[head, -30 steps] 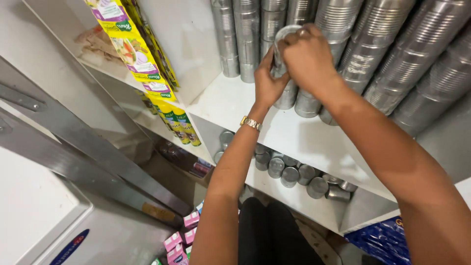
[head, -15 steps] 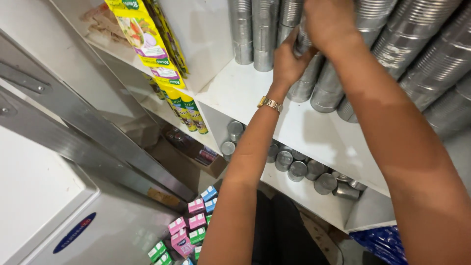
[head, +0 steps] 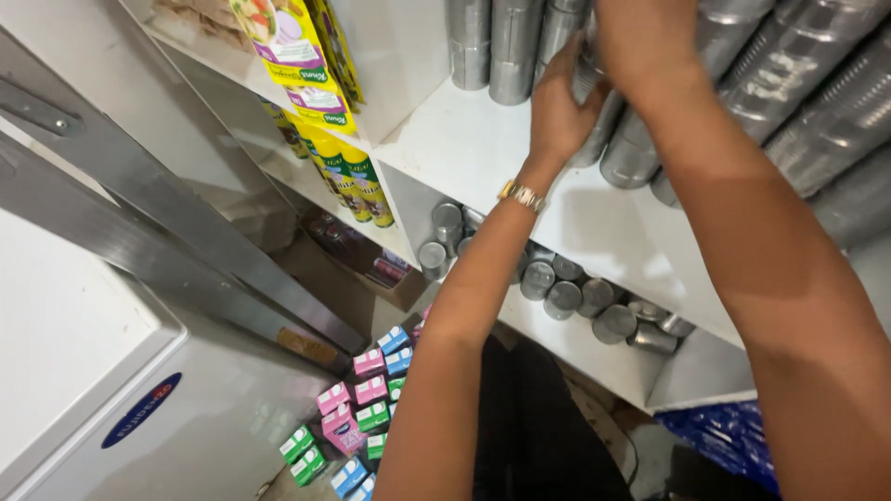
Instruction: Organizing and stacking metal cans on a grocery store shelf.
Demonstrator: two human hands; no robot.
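Nearest, at the low left, stands a white chest freezer [head: 111,371] with a blue oval label on its front, and beside it a metal ladder rail [head: 158,241] crosses from upper left to the middle. On the floor right of the freezer lie many small cartons [head: 357,417] in pink, green and blue, packed close together. At the low right there is a dark blue package [head: 719,441], only partly in view. On the lower white shelf [head: 594,348] small silver cans [head: 566,292] lie in a loose group. Farther left, tall yellow and green cans [head: 357,186] stand in a row on another shelf, and above them, on a higher board, lean yellow packets [head: 297,56] with green and red print. On the upper white shelf [head: 464,148] stand stacked columns of plain silver tins [head: 510,46]. The left hand [head: 561,111], with a gold watch [head: 522,195] at the wrist, presses its spread fingers against the left side of one leaning silver tin stack [head: 608,116]. The right hand [head: 645,42] lies over the top of the same stack with fingers curled around it, so the stack is between both hands. The stack rests tilted on the upper shelf, touching the other tins at its right.
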